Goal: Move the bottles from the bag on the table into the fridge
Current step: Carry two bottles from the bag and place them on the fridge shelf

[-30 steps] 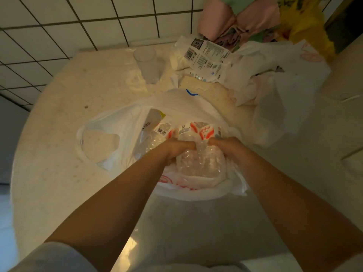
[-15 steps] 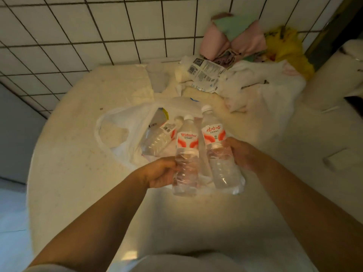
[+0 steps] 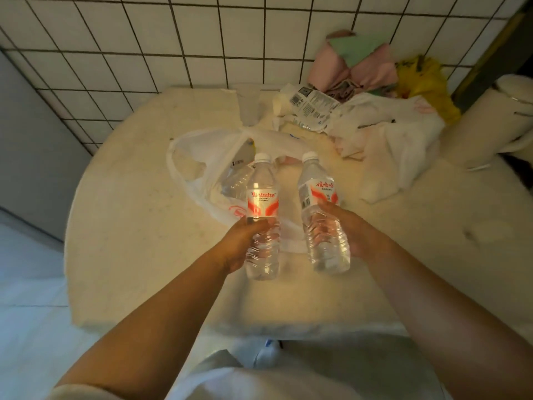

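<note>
I hold two clear water bottles with white caps and red-and-white labels above the round table (image 3: 129, 226). My left hand (image 3: 239, 243) grips the left bottle (image 3: 262, 203) around its lower half. My right hand (image 3: 349, 229) grips the right bottle (image 3: 317, 197), which tilts a little to the left. Behind them a white plastic bag (image 3: 196, 157) lies open on the table, and one more clear bottle (image 3: 235, 180) lies inside it, partly hidden by the left bottle. No fridge is in view.
At the table's back stand a clear plastic cup (image 3: 248, 106), a crumpled printed wrapper (image 3: 310, 106) and other white bags (image 3: 403, 140). Pink and green cloth (image 3: 357, 62) and a yellow bag (image 3: 424, 82) lie against the tiled wall. A white kettle (image 3: 487, 122) stands at right.
Both hands took a bottle each out of the bag and lifted them up and toward me. The bottles now sit farther apart, and my view has pulled back from the table.
</note>
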